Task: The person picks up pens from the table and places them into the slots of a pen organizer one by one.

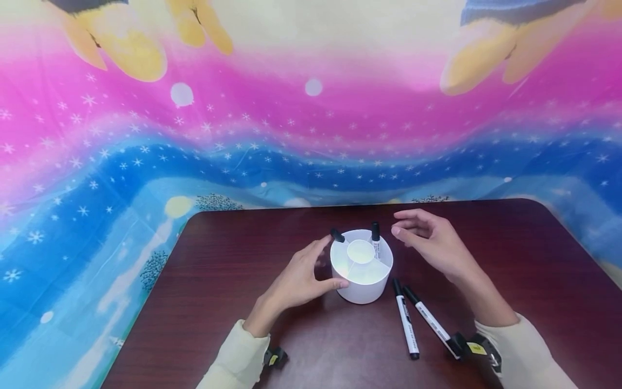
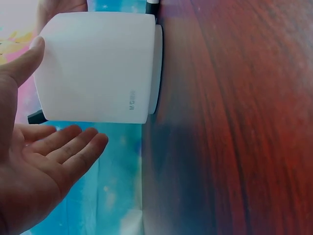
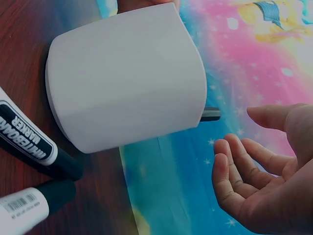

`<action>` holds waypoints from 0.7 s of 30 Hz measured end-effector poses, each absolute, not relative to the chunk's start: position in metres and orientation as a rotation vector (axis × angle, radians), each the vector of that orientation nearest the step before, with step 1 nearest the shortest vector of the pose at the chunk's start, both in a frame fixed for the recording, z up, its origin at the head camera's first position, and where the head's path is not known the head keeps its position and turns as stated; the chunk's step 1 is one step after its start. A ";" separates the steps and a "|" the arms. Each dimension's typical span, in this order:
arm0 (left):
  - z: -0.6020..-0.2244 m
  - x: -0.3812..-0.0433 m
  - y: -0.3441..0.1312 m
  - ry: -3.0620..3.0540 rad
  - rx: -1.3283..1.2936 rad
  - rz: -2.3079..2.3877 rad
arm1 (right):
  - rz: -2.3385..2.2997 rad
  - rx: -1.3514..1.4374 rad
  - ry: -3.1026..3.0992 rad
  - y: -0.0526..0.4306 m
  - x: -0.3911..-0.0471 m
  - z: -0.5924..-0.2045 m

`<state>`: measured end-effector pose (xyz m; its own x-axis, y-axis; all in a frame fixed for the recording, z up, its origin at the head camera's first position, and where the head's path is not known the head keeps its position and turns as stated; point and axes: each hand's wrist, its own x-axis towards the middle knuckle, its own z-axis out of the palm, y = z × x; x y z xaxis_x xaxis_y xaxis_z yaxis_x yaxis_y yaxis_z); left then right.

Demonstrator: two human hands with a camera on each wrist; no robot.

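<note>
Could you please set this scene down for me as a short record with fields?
Holder: white round pen holder, divided inside, upright on the dark table
In holder: back-left marker and back-right marker, black ends above the rim
On table: inner marker and outer marker, lying right of the holder
Left hand: thumb at the holder's rim, contact unclear
Right hand: beside the holder, holding nothing
Backdrop: colourful patterned cloth

The white holder (image 1: 362, 293) hides most of one black-capped marker (image 1: 337, 235), and the right wrist view crops both lying markers (image 3: 23, 136) (image 3: 23, 205).
</note>
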<state>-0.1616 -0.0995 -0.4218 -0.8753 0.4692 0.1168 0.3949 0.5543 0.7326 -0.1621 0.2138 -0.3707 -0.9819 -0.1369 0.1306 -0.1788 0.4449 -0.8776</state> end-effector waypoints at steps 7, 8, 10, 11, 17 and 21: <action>-0.420 -0.164 -0.103 2.720 0.771 1.230 | 1.562 0.272 -2.684 0.234 -0.156 -0.375; -0.420 -0.164 -0.103 2.723 0.777 1.219 | 1.552 0.267 -2.692 0.237 -0.154 -0.376; -0.421 -0.164 -0.103 2.722 0.783 1.207 | 1.527 0.258 -2.708 0.244 -0.152 -0.378; -0.421 -0.164 -0.102 2.710 0.784 1.221 | 1.516 0.250 -2.713 0.247 -0.151 -0.379; -0.421 -0.163 -0.101 2.678 0.780 1.264 | 1.504 0.242 -2.723 0.260 -0.145 -0.384; -0.421 -0.162 -0.099 2.676 0.775 1.257 | 1.535 0.249 -2.746 0.265 -0.140 -0.387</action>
